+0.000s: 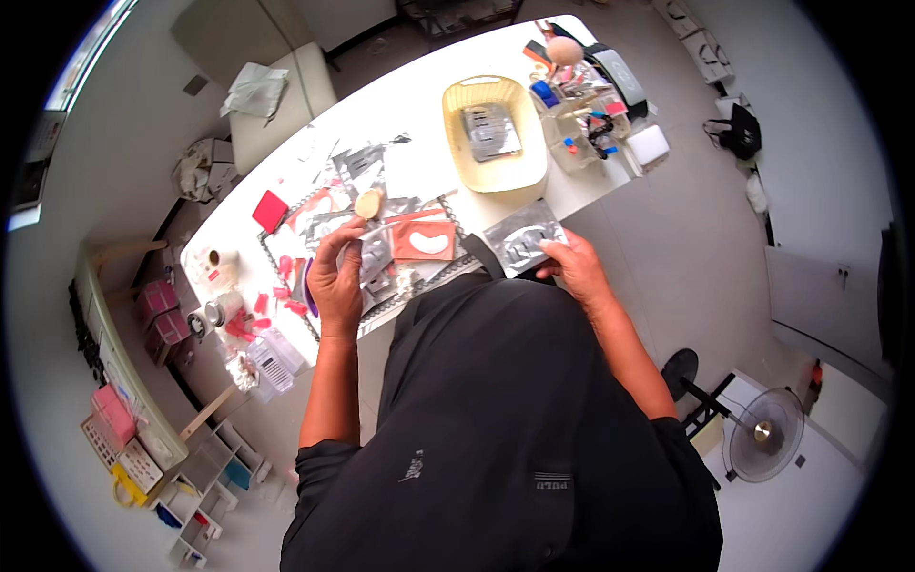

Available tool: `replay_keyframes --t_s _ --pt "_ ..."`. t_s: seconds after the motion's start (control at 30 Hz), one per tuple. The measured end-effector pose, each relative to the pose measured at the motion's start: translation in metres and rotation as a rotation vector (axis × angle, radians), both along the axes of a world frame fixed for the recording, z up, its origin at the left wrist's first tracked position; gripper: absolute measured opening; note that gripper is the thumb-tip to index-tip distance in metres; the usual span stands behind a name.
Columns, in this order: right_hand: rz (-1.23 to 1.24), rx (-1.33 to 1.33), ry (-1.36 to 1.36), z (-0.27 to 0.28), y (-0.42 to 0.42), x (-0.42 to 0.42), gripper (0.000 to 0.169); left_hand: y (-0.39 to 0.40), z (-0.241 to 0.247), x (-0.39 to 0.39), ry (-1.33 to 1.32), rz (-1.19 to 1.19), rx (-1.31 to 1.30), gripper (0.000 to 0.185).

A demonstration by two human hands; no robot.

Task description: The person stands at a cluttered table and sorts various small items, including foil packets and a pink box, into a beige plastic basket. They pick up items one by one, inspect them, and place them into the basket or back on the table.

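In the head view, my right hand (580, 263) grips a silver foil eye-patch packet (520, 236) by its lower right edge, off the table's near side. Raised over the table's left part is my left hand (339, 275), fingers bent and thumb near the fingertips; a pale, thin strip seems to lie at them, but its hold is unclear. Just beyond those fingertips is a round beige sponge (368, 204). An orange packet with a white eye patch (423, 240) lies to the right of this hand, among more silver packets (360, 168). Similar packets (490, 131) lie stacked in a yellow plastic basket (529, 175).
Clear organizer boxes (572, 136) with small tools stand right of the basket. A red square (269, 211), pink pieces (286, 267) and tape rolls (226, 259) lie on the left. A chair (282, 93) stands beyond the table, a fan (765, 435) at lower right.
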State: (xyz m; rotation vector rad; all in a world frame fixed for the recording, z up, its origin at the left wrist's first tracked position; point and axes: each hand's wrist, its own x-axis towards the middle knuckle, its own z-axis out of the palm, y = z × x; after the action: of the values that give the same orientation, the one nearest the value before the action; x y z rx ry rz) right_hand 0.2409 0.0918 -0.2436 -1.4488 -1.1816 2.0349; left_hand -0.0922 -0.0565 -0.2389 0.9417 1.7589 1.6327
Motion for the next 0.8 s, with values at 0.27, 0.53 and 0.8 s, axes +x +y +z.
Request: replay_keyframes --t_s 0.27,0.53,0.8 --pt "-0.044 -0.127 0.133 0.02 0.003 -0.008 0.028 0.065 0.047 0.082 0.72 -0.196 0.201 0.024" --pt "-0.118 -0.116 0.19 0.022 0.001 0.005 0.026 0.078 0.035 0.09 0.474 -0.315 0.179 0.024" --pt "-0.131 -0.129 0.201 0.015 0.001 0.009 0.026 0.075 0.026 0.083 0.236 -0.304 0.161 0.024"
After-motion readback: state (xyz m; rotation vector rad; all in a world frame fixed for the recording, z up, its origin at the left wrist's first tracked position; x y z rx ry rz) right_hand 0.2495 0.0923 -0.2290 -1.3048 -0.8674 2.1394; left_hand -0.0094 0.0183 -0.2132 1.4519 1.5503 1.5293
